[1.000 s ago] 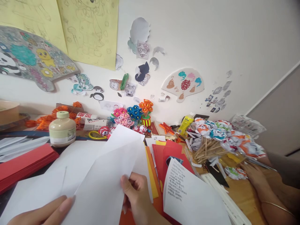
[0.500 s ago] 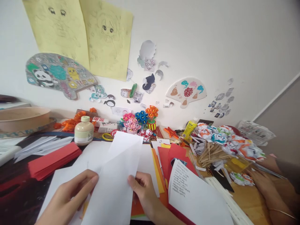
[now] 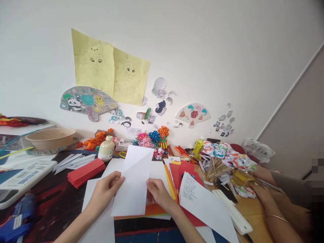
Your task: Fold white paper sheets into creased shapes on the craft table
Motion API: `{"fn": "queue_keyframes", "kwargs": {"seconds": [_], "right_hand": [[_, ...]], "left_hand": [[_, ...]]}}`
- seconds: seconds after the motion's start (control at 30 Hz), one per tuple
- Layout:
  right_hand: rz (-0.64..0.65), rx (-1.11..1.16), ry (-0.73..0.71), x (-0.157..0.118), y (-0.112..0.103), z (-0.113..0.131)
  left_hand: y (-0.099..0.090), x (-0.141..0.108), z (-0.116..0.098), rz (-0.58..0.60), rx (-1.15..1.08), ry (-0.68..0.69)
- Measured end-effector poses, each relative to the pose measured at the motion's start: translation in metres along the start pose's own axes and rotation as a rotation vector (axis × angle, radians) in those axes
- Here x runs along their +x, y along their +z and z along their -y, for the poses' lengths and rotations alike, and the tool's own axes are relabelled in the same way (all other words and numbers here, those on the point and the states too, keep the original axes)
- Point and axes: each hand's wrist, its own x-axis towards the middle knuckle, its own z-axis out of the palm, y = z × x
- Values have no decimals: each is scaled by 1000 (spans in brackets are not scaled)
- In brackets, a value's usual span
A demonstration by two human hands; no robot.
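A folded white sheet of paper (image 3: pixel 133 189) is held up between my two hands, with a diagonal crease line near its top. My left hand (image 3: pixel 107 189) pinches its left edge between thumb and fingers. On the opposite edge, my right hand (image 3: pixel 159 193) has its thumb and curled fingers closed on the paper. Beneath lie more white sheets (image 3: pixel 97 221) and a stack of coloured paper, its orange sheets (image 3: pixel 154 211) showing below the folded one.
Left are red paper strips (image 3: pixel 86 171), a bottle (image 3: pixel 106 150), a blue glue gun (image 3: pixel 19 219) and a bowl (image 3: pixel 50 139). Handmade flowers (image 3: pixel 154 136) stand at the back. Right are a written sheet (image 3: pixel 202 206), wooden sticks (image 3: pixel 215 169), crumpled paper flowers (image 3: pixel 227 153) and another person's hand (image 3: pixel 263 194).
The view has drawn back, showing more of the table's left side and front. Both hands still grip the folded sheet, whose upper layer now lies flatter.
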Motion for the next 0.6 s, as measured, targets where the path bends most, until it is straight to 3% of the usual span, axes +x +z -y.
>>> {"fn": "queue_keyframes", "kwargs": {"seconds": [0.17, 0.33, 0.47, 0.6], "right_hand": [[-156, -13, -59, 15, -5, 11], [-197, 121, -62, 37, -3, 16], [-185, 251, -42, 44, 7, 5], [-182, 342, 10, 37, 18, -10]], "left_hand": [[-5, 9, -8, -56, 20, -3], [-3, 11, -18, 17, -15, -40], [-1, 7, -9, 69, -111, -121], [0, 3, 8, 103, -70, -193]]}}
